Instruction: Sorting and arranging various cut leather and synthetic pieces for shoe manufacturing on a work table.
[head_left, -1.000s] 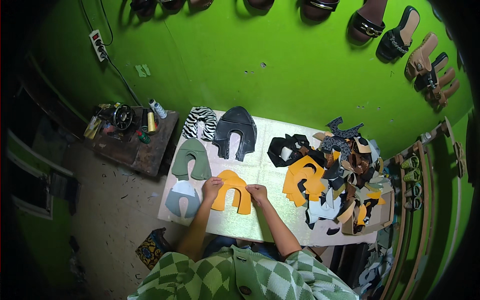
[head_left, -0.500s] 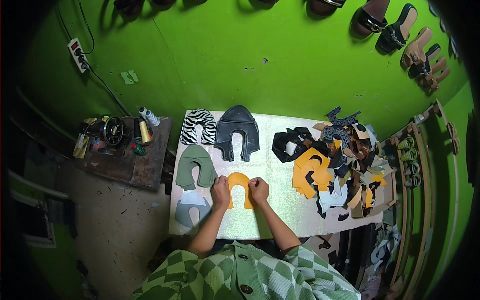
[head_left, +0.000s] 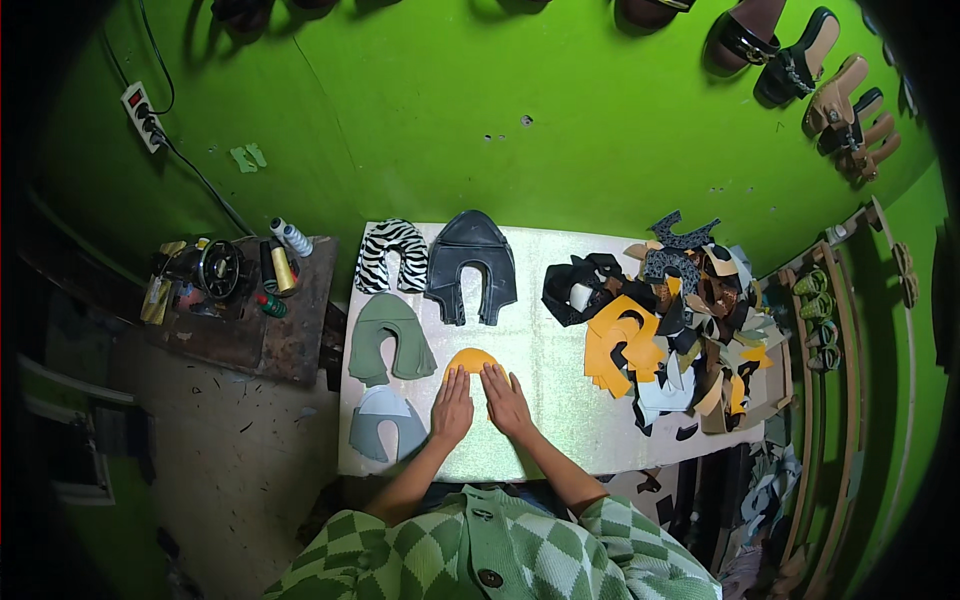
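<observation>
A yellow-orange U-shaped shoe upper piece (head_left: 470, 359) lies flat on the pale table with its curved end away from me. My left hand (head_left: 453, 408) rests palm down over its left leg, fingers stretched out. Over the right leg lies my right hand (head_left: 506, 402), also flat with fingers extended. Both hands hide most of the legs. Left of them are similar green pieces (head_left: 375, 322) and grey-blue pieces (head_left: 372, 432). Farther back lie zebra-striped pieces (head_left: 371, 262) and a stack of black pieces (head_left: 470, 240).
On the table's right (head_left: 560, 440) a heap of offcuts (head_left: 690, 300) spills around a cardboard box (head_left: 770, 390), with yellow pieces (head_left: 612, 335) beside it. A sewing machine (head_left: 222, 268) and thread spools (head_left: 297, 239) stand on a dark table at left. Sandals (head_left: 790, 65) hang on the green wall.
Both hands have gone from pinching the yellow-orange piece's side edges to lying flat over its legs, fingers straightened. The piece stays in nearly the same spot.
</observation>
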